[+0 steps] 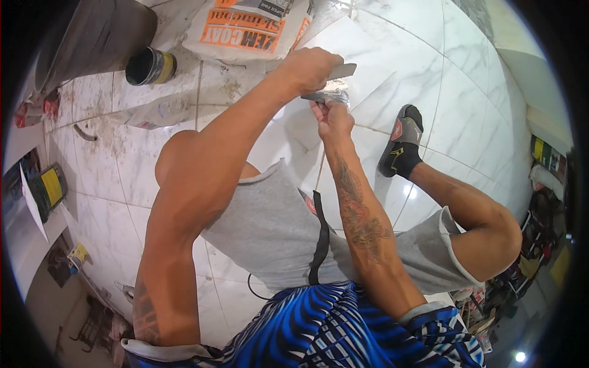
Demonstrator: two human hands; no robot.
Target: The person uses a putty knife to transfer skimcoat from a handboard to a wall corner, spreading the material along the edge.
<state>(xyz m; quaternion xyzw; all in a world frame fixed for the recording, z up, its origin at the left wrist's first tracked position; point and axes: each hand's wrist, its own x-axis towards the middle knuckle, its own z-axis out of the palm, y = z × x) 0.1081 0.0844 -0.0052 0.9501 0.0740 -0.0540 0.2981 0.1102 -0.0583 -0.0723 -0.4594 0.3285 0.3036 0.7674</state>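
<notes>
My left hand (311,67) is closed round a flat grey scraper blade (342,72), whose end sticks out past the fingers. Just below it, my right hand (335,120) pinches the underside of a second flat metal blade (325,96). Whitish paste (333,88) shows between the two blades, close to both edges. The blades are held near each other above the tiled floor; whether they touch I cannot tell. The handles, if any, are hidden by my fingers.
A white and orange powder bag (248,30) lies beyond my left hand. Left of it are a dark bucket (101,43) and a small black and yellow can (151,66). Dusty smears mark the tiles (98,147) there. My sandalled foot (402,141) rests at right.
</notes>
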